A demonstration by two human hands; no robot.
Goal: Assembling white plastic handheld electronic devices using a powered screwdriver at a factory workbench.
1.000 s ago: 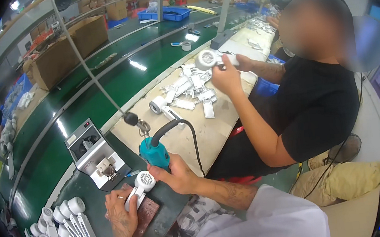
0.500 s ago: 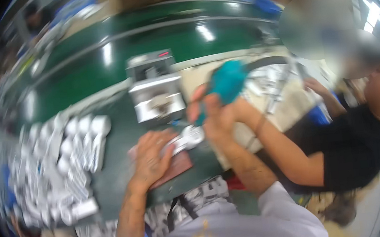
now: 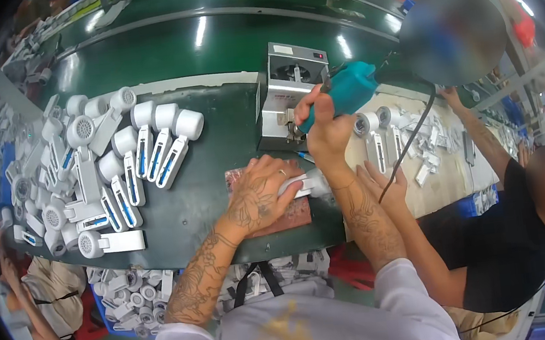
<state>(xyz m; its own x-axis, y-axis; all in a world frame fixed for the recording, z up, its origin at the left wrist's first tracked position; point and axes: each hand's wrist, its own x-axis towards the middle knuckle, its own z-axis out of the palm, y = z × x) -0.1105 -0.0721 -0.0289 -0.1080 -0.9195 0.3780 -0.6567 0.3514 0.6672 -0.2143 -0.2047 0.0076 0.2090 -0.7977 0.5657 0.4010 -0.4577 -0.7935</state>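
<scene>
The left hand is bracing a white fan on the reddish pad; the right hand is gripping a teal power tool, seemingly positioning its unclear tip; the next move is needing steady alignment.

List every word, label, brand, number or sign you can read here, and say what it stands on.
No text reads clearly.
Silver machine: a white label, a small red display and faint front printing, all too small to read.
Teal power tool in the right hand: no lettering distinguishable.
Light shirt: a blurred yellowish print, no letters distinguishable.
</scene>
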